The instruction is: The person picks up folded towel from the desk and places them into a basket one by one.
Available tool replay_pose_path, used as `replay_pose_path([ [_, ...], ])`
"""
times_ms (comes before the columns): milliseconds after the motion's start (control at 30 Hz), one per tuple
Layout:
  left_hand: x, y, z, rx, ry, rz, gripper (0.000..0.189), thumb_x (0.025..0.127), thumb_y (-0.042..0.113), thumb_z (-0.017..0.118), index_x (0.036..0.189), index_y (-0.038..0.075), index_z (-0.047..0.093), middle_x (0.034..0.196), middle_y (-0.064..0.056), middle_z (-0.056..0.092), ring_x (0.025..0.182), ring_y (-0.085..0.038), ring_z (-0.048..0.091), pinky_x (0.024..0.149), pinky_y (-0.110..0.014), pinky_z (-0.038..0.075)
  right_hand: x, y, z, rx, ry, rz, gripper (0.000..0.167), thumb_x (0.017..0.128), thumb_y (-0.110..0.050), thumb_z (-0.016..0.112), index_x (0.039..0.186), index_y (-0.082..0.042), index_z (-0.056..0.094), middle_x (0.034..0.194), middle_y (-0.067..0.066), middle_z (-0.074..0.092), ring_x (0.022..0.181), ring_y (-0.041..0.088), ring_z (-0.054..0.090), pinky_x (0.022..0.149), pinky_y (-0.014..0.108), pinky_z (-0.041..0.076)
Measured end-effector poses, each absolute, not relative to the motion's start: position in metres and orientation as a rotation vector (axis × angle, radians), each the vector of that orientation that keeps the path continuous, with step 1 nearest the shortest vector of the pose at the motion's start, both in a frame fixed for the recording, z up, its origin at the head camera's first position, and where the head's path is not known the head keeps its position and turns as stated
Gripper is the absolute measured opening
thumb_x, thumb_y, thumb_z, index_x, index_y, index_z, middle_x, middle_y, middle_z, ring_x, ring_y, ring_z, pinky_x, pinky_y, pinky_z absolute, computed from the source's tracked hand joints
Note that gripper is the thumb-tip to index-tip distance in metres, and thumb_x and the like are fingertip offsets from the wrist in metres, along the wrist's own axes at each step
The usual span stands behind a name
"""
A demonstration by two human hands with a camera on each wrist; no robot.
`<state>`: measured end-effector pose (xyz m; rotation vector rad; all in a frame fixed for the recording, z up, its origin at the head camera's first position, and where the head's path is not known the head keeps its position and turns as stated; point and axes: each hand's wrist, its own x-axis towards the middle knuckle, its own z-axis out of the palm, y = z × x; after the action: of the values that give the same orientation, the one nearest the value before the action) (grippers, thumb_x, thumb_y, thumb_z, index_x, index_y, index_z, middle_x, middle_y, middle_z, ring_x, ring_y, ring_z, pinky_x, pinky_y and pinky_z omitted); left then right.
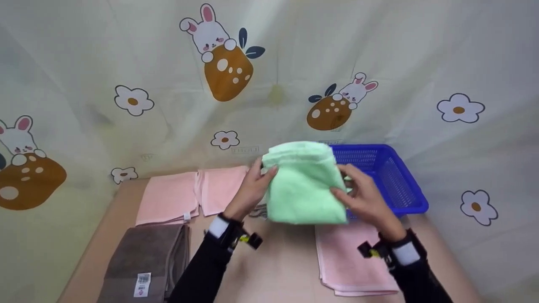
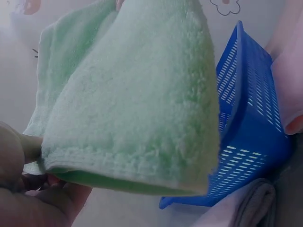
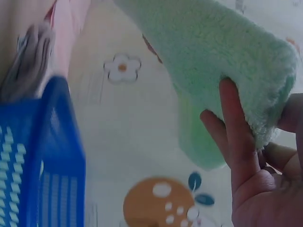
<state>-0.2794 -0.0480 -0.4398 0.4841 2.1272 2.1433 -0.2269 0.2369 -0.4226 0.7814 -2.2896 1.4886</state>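
A folded light-green towel [image 1: 305, 189] is held up in the air between both hands, in front of the blue basket. My left hand [image 1: 252, 187] pinches its left edge, thumb on the near face and fingers behind. On the opposite edge my right hand [image 1: 364, 195] grips it the same way, thumb in front. The left wrist view shows the towel's fluffy face [image 2: 128, 104] and a folded lower edge at the left fingers [image 2: 33, 146]. From the right wrist, fingers [image 3: 234, 118] spread along the towel's back.
Behind the towel at right stands a blue perforated basket [image 1: 398, 179]. Folded pink towels [image 1: 170, 198] lie at the back left, another pink towel [image 1: 353, 261] at the front right. A brown towel [image 1: 143, 256] with a label lies front left; a grey item [image 1: 259, 211] shows beneath the green towel. A printed curtain [image 1: 278, 84] hangs behind.
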Motion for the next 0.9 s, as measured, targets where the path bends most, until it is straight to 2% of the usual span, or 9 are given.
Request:
replay_pose_path([
  [100,-0.296,-0.029,-0.431,0.485,2.184,2.112,0.052,0.109,0.019,0.051,0.157,0.008,0.033,0.16,-0.019,0.041,0.139,-0.036,0.053,0.11,-0.045,0.05,-0.246,0.255,-0.415,0.671,-2.36,1.589,0.052,0.093,0.005,0.07,0.143,0.005,0.054,0.132,0.024,0.06,0.11,0.038,0.07,0.077,0.032,0.064],
  [167,-0.306,-0.016,-0.428,0.517,2.21,2.104,0.05,0.109,0.014,0.05,0.153,0.006,0.03,0.159,-0.022,0.038,0.139,-0.035,0.05,0.111,-0.043,0.049,-0.258,0.267,-0.412,0.602,-2.417,1.632,0.054,0.095,0.002,0.068,0.146,0.005,0.05,0.139,0.025,0.056,0.118,0.044,0.066,0.083,0.032,0.063],
  [267,-0.321,0.002,-0.426,0.54,2.291,2.087,0.042,0.107,0.01,0.05,0.141,0.01,0.027,0.141,-0.022,0.044,0.108,-0.025,0.058,0.09,-0.031,0.052,-0.274,0.283,-0.41,0.511,-2.51,1.629,0.057,0.098,-0.003,0.067,0.151,0.002,0.045,0.143,0.024,0.053,0.124,0.045,0.063,0.083,0.031,0.062],
  [333,-0.33,0.012,-0.427,0.559,2.364,2.055,0.04,0.106,0.009,0.051,0.136,0.013,0.023,0.126,-0.017,0.046,0.087,-0.019,0.051,0.075,-0.028,0.046,-0.283,0.291,-0.41,0.452,-2.563,1.631,0.059,0.1,-0.007,0.066,0.153,0.0,0.043,0.143,0.023,0.053,0.126,0.043,0.063,0.082,0.03,0.062],
  [433,-0.34,0.024,-0.432,0.608,2.536,1.95,0.036,0.107,0.009,0.051,0.134,0.013,0.028,0.111,-0.01,0.051,0.074,-0.016,0.045,0.066,-0.027,0.042,-0.293,0.3,-0.414,0.375,-2.624,1.622,0.059,0.101,-0.012,0.066,0.155,-0.003,0.043,0.139,0.022,0.054,0.125,0.04,0.064,0.08,0.029,0.062],
  [567,-0.351,0.039,-0.443,0.753,2.782,1.756,0.016,0.105,0.004,0.054,0.121,0.008,0.056,0.105,-0.007,0.063,0.083,-0.017,0.058,0.077,-0.029,0.05,-0.305,0.311,-0.426,0.315,-2.699,1.551,0.061,0.101,-0.015,0.066,0.155,-0.003,0.041,0.138,0.023,0.054,0.125,0.042,0.064,0.081,0.027,0.06],
  [667,-0.356,0.051,-0.452,0.805,2.881,1.573,0.021,0.105,0.0,0.052,0.108,0.007,0.071,0.112,-0.008,0.071,0.103,-0.024,0.065,0.094,-0.034,0.053,-0.314,0.318,-0.44,0.282,-2.748,1.473,0.061,0.101,-0.015,0.066,0.155,0.0,0.041,0.137,0.025,0.054,0.124,0.043,0.064,0.085,0.029,0.059],
  [800,-0.356,0.065,-0.462,0.769,2.904,1.32,0.03,0.102,-0.002,0.05,0.122,0.002,0.071,0.127,-0.019,0.067,0.12,-0.032,0.063,0.103,-0.039,0.052,-0.325,0.324,-0.462,0.237,-2.819,1.308,0.058,0.099,-0.014,0.069,0.149,0.004,0.048,0.131,0.026,0.06,0.118,0.041,0.064,0.09,0.039,0.056],
  [900,-0.354,0.073,-0.471,0.715,2.907,1.133,0.04,0.095,0.002,0.056,0.135,0.002,0.064,0.138,-0.024,0.058,0.12,-0.034,0.063,0.101,-0.041,0.053,-0.331,0.325,-0.479,0.262,-2.863,1.17,0.053,0.096,-0.012,0.07,0.143,0.007,0.054,0.123,0.027,0.065,0.11,0.04,0.064,0.091,0.049,0.055],
])
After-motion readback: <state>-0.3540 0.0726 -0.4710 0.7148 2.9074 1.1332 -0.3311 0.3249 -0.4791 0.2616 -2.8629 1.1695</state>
